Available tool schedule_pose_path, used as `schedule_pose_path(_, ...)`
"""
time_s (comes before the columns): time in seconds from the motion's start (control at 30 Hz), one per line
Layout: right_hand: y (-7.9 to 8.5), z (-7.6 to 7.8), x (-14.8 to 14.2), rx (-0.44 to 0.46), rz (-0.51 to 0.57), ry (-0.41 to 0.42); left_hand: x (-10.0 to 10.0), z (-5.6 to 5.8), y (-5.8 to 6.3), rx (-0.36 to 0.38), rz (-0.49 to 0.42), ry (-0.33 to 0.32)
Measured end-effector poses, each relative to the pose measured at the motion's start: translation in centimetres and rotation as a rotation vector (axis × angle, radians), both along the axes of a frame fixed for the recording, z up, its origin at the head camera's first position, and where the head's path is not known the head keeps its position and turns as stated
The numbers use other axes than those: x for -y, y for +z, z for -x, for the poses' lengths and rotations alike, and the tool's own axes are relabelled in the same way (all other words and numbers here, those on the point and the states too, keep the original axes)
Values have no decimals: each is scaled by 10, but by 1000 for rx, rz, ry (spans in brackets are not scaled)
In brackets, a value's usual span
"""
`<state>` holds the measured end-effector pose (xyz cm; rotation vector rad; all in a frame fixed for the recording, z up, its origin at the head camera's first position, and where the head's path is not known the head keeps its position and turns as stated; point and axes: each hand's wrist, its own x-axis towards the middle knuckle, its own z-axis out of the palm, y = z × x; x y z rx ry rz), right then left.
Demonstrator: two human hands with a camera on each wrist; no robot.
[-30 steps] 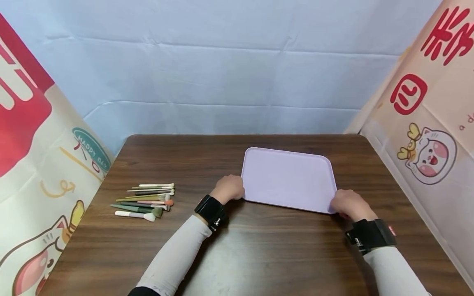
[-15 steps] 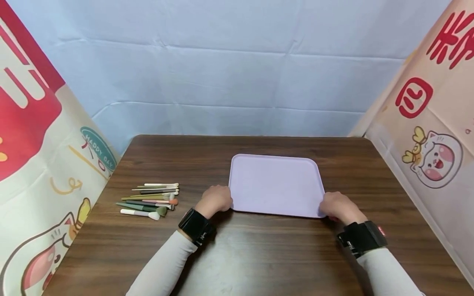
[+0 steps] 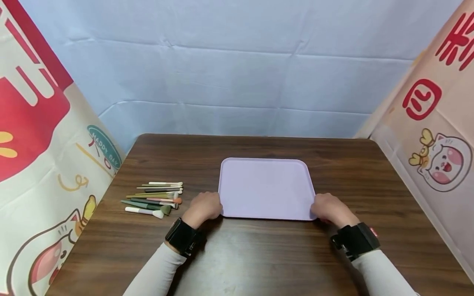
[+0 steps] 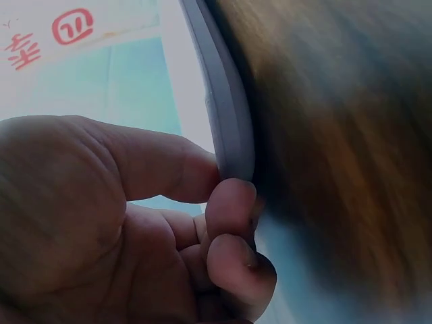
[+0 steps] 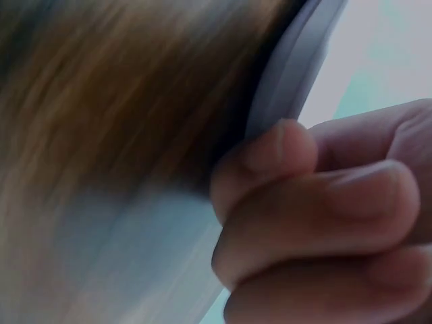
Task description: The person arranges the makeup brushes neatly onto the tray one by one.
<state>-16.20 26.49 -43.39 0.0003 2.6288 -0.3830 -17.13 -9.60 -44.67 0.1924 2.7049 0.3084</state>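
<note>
A pale purple rectangular tray lies in the middle of the wooden table in the head view, bare on top. At its left edge, near the front corner, my left hand pinches the rim. My right hand grips the opposite edge near the front right corner. In the left wrist view the tray rim sits between thumb and curled fingers. The right wrist view shows fingers curled at the tray's edge; the thumb there is partly hidden.
Several makeup brushes lie in a loose row on the table, left of my left hand. Printed cloths hang at the left and right, and a pale blue cloth hangs behind the table.
The tray has slid left and slightly toward me with both hands holding it, and has turned straighter to the table edge. The head view has shifted a little; the brushes still lie together.
</note>
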Motion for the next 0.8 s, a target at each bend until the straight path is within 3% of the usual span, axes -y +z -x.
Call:
schedule_pose_path(0.37,-1,-1,13,46,41,16,19,-9,1,-22,4,34)
schedule_pose_path(0.8,-6,-4,16,35,116,29,30,-16,-1,-51,1,20)
